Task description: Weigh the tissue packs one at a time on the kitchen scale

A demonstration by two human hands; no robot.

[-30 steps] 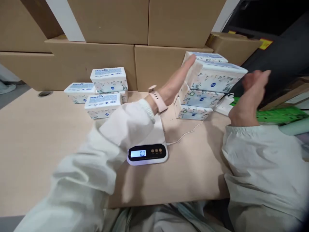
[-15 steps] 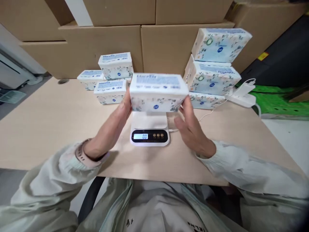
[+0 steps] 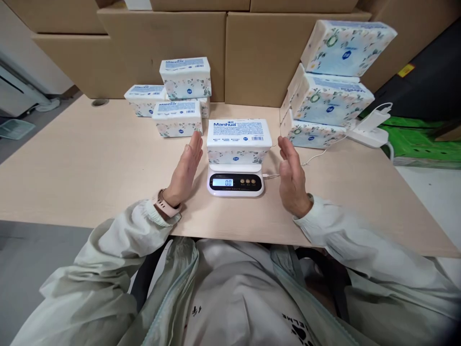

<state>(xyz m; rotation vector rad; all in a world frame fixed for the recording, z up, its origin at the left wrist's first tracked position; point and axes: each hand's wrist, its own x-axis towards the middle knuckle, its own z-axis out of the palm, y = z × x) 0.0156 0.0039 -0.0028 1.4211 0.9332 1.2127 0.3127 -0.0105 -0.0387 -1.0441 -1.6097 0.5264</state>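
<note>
A tissue pack (image 3: 238,139) with a floral print and the word Manhua rests on a white digital scale (image 3: 236,191). The lit display (image 3: 223,182) reads 0.0. My left hand (image 3: 183,170) is held beside the pack's left side, fingers stretched forward, apart from it. On the other side my right hand (image 3: 291,178) stands upright with its fingers out, a small gap from the pack. Neither hand holds anything.
More tissue packs (image 3: 178,120) sit in a low pile at the back left, and a taller stack (image 3: 333,101) stands at the back right. A white power strip (image 3: 369,134) with a cable lies beside it. Cardboard boxes (image 3: 173,43) line the table's rear edge.
The tissue pack has gone down from between my hands onto the scale. Both hands have let go and moved outward. The camera view has tilted downward.
</note>
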